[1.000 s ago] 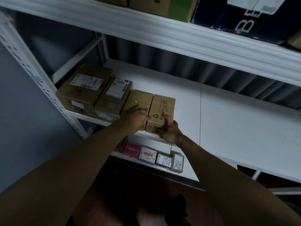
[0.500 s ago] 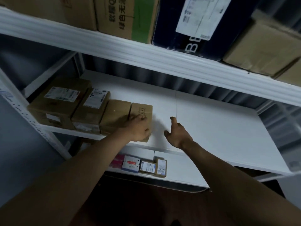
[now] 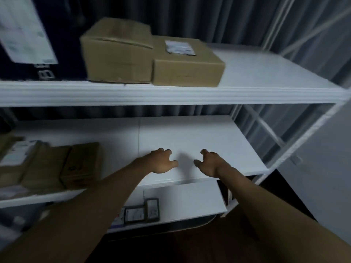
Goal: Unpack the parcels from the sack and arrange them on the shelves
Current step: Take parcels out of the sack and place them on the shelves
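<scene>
Left hand [image 3: 161, 162], right hand [image 3: 209, 163]: both over the middle shelf [image 3: 199, 137], fingers loosely curled, holding nothing; brown parcels [image 3: 81, 164] left.

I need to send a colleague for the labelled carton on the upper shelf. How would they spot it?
Look at the upper shelf. Two brown cartons stand side by side; take the low carton on the right. Unlike the taller carton, it has a label on top.

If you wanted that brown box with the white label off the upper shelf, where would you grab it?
Probably by its two short ends, coming from the front. The labelled box lies flat and low at the shelf edge. Its right end is free, but its left end sits against the taller box, so I would slide it right first. Both the left hand and right hand hold nothing.
</scene>
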